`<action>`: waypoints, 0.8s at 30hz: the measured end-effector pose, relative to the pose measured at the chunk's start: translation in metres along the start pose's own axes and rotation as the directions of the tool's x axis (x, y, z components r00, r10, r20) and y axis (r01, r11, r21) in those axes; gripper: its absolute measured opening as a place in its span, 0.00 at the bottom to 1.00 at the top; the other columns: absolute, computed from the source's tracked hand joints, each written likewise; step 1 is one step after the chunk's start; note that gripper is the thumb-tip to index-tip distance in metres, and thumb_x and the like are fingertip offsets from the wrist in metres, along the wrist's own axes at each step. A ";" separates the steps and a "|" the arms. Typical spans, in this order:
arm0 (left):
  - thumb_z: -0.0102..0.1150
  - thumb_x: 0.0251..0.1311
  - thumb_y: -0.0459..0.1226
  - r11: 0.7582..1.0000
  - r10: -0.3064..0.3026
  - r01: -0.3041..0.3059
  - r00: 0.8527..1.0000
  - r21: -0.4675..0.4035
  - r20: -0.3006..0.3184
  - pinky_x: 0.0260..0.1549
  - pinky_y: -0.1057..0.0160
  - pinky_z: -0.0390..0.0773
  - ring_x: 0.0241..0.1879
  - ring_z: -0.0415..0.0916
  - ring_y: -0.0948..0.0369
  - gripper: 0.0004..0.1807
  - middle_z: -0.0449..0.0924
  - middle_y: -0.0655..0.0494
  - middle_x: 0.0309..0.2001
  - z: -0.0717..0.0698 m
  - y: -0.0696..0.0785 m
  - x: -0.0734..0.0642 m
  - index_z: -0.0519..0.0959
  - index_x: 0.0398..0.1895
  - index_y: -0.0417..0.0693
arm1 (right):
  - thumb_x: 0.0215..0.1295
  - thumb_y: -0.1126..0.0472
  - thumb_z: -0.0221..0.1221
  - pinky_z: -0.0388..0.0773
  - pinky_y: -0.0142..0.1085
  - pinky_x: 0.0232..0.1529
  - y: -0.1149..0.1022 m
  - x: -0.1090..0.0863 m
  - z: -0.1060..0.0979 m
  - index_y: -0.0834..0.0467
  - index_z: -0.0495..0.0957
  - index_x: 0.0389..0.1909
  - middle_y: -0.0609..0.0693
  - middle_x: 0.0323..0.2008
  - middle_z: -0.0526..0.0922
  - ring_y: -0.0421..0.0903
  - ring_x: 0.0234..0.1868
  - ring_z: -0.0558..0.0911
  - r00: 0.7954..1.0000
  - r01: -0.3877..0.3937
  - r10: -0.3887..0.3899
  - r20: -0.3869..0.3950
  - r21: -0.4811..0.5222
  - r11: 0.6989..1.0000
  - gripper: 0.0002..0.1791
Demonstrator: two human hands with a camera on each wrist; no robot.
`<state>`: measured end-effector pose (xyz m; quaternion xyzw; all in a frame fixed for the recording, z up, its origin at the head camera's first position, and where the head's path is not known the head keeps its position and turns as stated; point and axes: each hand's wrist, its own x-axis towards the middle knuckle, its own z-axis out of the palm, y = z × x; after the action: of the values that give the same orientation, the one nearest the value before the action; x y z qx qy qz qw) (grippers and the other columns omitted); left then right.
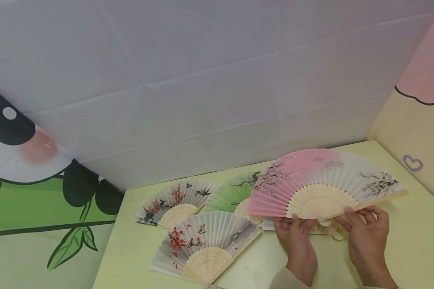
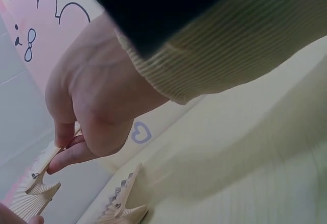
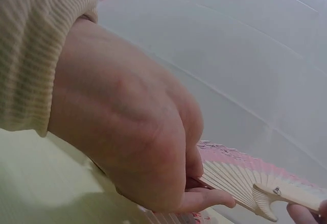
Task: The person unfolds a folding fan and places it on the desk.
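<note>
A spread pink-and-white folding fan (image 1: 307, 168) with printed blossom branches is held up above the table. My left hand (image 1: 296, 245) pinches its lower left edge between thumb and fingers. With thumb and curled fingers, my right hand (image 1: 370, 233) grips the lower right edge. The pale ribs (image 3: 230, 183) fan out from the pivot between the hands in the right wrist view. Underneath, another fan (image 1: 322, 228) lies on the table, mostly hidden by the raised one. To the left, a green fan (image 1: 226, 192) lies open, partly covered.
Two more open fans rest on the table (image 1: 123, 249): a grey one with red blossoms (image 1: 202, 241) near the front and a similar one (image 1: 173, 200) behind it. A white wall (image 1: 202, 100) stands at the back, with a cartoon-printed wall (image 1: 426, 152) at the right.
</note>
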<state>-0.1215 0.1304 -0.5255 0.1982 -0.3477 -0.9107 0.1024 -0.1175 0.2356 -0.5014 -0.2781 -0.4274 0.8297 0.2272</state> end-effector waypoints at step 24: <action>0.52 0.68 0.21 0.966 -0.245 0.228 0.959 0.126 0.143 0.41 0.39 0.89 0.34 0.86 0.43 0.10 0.80 0.41 0.38 0.013 -0.055 -0.071 0.71 0.50 0.32 | 0.76 0.68 0.56 0.78 0.19 0.25 -0.042 0.045 -0.087 0.45 0.65 0.52 0.41 0.45 0.65 0.34 0.45 0.71 0.959 0.074 -0.105 -0.265 -0.125 0.989 0.16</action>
<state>-0.0656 0.2017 -0.5326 0.1711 -0.3774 -0.9090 -0.0459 -0.0877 0.3365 -0.5199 -0.3817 -0.4511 0.7471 0.3045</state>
